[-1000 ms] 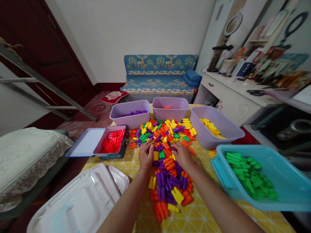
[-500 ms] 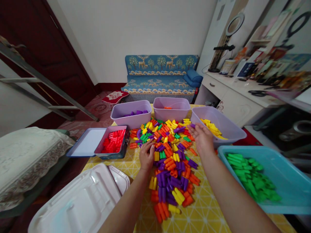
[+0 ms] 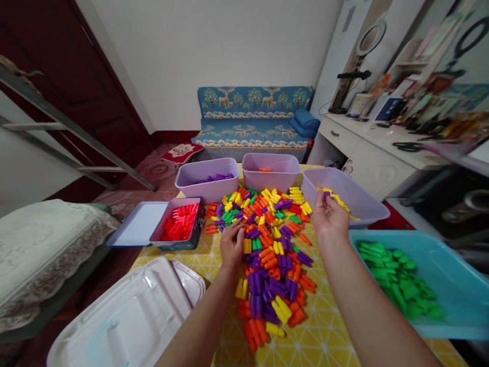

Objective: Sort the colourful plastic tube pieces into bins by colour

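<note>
Our bare left hand [image 3: 231, 246] and bare right hand [image 3: 329, 218]: slim, fingers [image 3: 232, 229] slender. Our smooth, rounded bare left forearm [image 3: 208, 311] and bare right forearm [image 3: 362, 288] narrow at wrists [image 3: 229, 266], widen toward lower edge of view, uncovered as far as we see. Finer detail too small to make out.

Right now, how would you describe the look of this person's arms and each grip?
The left forearm and right forearm show no sleeves, watches or bracelets. The left grip and right grip are ungloved human hands; I can't tell about rings.

Left hand [image 3: 232, 245] palm-down, fingers curled; right hand [image 3: 328, 215] out wide, palm visible, fingers bent.
</note>
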`<action>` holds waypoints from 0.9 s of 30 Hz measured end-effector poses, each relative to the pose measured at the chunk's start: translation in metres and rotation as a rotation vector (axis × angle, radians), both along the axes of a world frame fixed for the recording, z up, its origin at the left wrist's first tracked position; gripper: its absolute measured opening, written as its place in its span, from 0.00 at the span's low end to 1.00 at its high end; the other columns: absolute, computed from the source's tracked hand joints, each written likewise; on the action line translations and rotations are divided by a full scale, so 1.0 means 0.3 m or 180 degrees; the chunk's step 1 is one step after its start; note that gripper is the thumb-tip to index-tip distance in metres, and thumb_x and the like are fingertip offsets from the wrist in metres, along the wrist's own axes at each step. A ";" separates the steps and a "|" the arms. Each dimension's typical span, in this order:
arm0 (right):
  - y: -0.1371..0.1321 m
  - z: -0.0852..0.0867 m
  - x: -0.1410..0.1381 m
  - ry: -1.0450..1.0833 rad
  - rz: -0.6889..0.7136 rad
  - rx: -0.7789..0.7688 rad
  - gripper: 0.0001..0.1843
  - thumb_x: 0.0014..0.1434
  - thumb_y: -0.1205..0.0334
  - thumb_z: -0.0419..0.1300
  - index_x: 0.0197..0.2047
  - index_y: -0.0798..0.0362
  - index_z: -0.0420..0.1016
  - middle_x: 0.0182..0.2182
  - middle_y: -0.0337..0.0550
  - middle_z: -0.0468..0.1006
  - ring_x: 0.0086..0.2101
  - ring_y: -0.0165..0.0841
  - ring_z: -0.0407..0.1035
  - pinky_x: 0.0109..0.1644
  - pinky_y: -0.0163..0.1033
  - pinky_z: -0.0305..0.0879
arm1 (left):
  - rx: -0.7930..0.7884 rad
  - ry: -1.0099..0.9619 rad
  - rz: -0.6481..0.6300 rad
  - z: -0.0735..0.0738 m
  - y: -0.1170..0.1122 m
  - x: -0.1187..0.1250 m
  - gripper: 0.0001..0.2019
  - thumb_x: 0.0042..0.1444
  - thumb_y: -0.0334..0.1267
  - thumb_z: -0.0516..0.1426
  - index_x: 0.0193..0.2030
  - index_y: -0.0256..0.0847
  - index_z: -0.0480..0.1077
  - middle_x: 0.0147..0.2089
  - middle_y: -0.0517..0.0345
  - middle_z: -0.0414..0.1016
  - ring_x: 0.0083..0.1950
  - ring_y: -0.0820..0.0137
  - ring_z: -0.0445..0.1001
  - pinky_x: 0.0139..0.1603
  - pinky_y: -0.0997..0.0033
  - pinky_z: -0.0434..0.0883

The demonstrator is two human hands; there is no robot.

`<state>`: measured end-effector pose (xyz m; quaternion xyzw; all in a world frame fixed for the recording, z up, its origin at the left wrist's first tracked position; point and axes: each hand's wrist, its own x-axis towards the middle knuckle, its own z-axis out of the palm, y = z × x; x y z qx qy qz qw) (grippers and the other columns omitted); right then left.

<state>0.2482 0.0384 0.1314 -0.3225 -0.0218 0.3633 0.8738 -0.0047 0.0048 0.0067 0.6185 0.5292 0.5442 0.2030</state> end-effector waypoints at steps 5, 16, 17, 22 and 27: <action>-0.016 -0.013 0.007 0.0163 -0.0070 -0.0240 0.17 0.52 0.85 0.50 0.37 0.55 0.68 0.42 0.37 0.70 0.43 0.20 0.73 0.53 0.29 0.72 | -0.0008 0.0000 -0.0006 0.011 -0.003 0.002 0.12 0.62 0.42 0.54 0.41 0.44 0.78 0.51 0.52 0.79 0.54 0.62 0.74 0.57 0.54 0.69; -0.004 0.011 0.040 -0.0408 -0.0202 -0.0407 0.12 0.57 0.74 0.56 0.43 0.51 0.69 0.37 0.36 0.78 0.38 0.23 0.76 0.46 0.32 0.74 | 0.0001 0.0016 -0.0034 0.005 0.000 0.000 0.11 0.62 0.41 0.54 0.41 0.44 0.78 0.52 0.52 0.78 0.54 0.62 0.74 0.57 0.55 0.68; -0.006 0.016 0.043 -0.0409 -0.0211 -0.0402 0.14 0.56 0.76 0.56 0.44 0.51 0.68 0.36 0.36 0.78 0.37 0.22 0.76 0.45 0.31 0.74 | 0.0003 0.0018 -0.0036 0.004 0.000 0.000 0.11 0.62 0.41 0.54 0.41 0.44 0.78 0.52 0.53 0.78 0.54 0.63 0.74 0.57 0.56 0.68; 0.011 0.010 0.063 -0.0112 -0.0111 -0.0516 0.14 0.49 0.81 0.55 0.35 0.53 0.66 0.31 0.33 0.73 0.34 0.20 0.73 0.44 0.26 0.72 | -0.0006 0.0038 0.0007 0.005 -0.001 0.001 0.12 0.62 0.41 0.54 0.41 0.44 0.78 0.51 0.52 0.79 0.54 0.62 0.74 0.56 0.55 0.68; 0.032 -0.003 0.083 -0.0164 -0.0139 -0.0618 0.13 0.45 0.79 0.55 0.31 0.53 0.64 0.29 0.33 0.70 0.33 0.21 0.70 0.43 0.25 0.71 | 0.0009 0.0013 -0.0002 0.008 -0.001 0.002 0.11 0.62 0.41 0.54 0.41 0.44 0.78 0.52 0.53 0.78 0.54 0.62 0.74 0.57 0.55 0.68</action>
